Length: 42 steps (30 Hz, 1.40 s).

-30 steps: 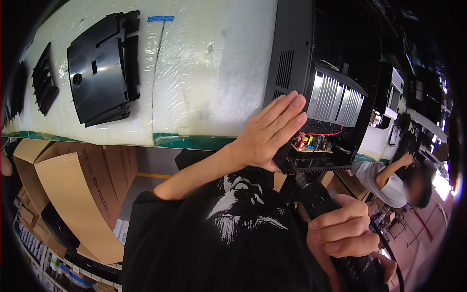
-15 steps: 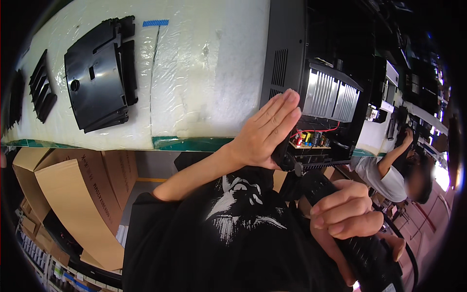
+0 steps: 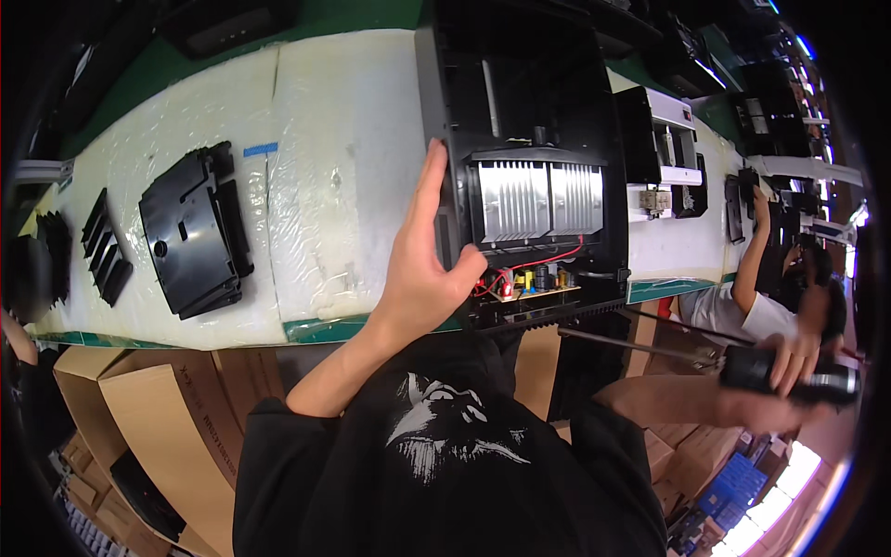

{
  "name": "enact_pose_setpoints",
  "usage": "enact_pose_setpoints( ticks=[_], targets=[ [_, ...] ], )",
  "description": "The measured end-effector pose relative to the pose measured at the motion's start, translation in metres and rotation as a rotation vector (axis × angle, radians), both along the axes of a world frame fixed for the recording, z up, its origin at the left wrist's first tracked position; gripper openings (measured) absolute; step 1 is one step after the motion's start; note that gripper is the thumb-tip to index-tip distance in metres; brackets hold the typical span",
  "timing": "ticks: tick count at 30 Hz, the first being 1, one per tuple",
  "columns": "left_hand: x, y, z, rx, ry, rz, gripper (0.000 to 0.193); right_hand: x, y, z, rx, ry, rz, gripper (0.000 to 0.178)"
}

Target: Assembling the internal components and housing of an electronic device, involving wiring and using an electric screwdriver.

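A black housing (image 3: 580, 102) stands open at the bench's edge. In it sit finned silver heat sinks (image 3: 543, 200). A circuit board (image 3: 534, 281) with red wires lies at its near end. My left hand (image 3: 418, 274) rests against the housing's left wall, fingers stretched along the outside and thumb spread over the near corner. Off to the right, my right hand (image 3: 791, 364), partly blurred, is closed around a black electric screwdriver (image 3: 747, 369). Its long thin shaft (image 3: 640, 343) points left toward the housing's near edge.
Black plastic panels (image 3: 190, 241) and a slatted black part (image 3: 107, 246) lie on the padded bench (image 3: 325, 195). A white and black unit (image 3: 673, 153) stands right of the housing. Cardboard boxes (image 3: 167, 418) stand below. A co-worker in a white shirt (image 3: 729, 311) is at the right.
The view has shifted, with more of the housing showing. My right hand has swung the screwdriver out to the right, its shaft now sideways. My left thumb has spread apart from the fingers.
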<state>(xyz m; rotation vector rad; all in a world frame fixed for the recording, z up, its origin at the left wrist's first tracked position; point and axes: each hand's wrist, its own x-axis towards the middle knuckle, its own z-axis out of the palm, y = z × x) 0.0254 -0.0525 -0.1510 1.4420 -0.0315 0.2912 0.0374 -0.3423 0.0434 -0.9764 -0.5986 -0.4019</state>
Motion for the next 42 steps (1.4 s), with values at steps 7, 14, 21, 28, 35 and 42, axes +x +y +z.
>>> enact_pose_setpoints(
  ticks=[7,14,21,28,35,42],
  targets=[
    [-0.028,0.017,0.021,0.045,0.158,0.012,0.082,0.102,-0.21,-0.105,-0.308,0.773,-0.72,0.018],
    [-0.041,0.107,0.016,0.516,0.193,0.496,0.079,0.135,-0.31,-0.307,-0.404,1.097,-1.361,0.035],
    [-0.054,0.189,0.003,1.255,0.823,0.811,0.106,0.148,-0.25,-0.326,-1.213,1.132,-1.659,0.073],
    [-0.051,0.176,0.016,1.429,0.69,0.885,0.094,0.104,-0.206,-0.298,-1.095,1.028,-1.578,0.062],
    [-0.021,0.112,0.082,1.158,0.059,0.631,0.085,0.094,-0.186,-0.278,-1.044,0.86,-1.571,0.054],
    [0.034,0.052,0.125,1.313,-0.494,0.055,0.077,0.078,-0.007,-0.109,-0.551,0.181,-0.422,0.058]
  ],
)
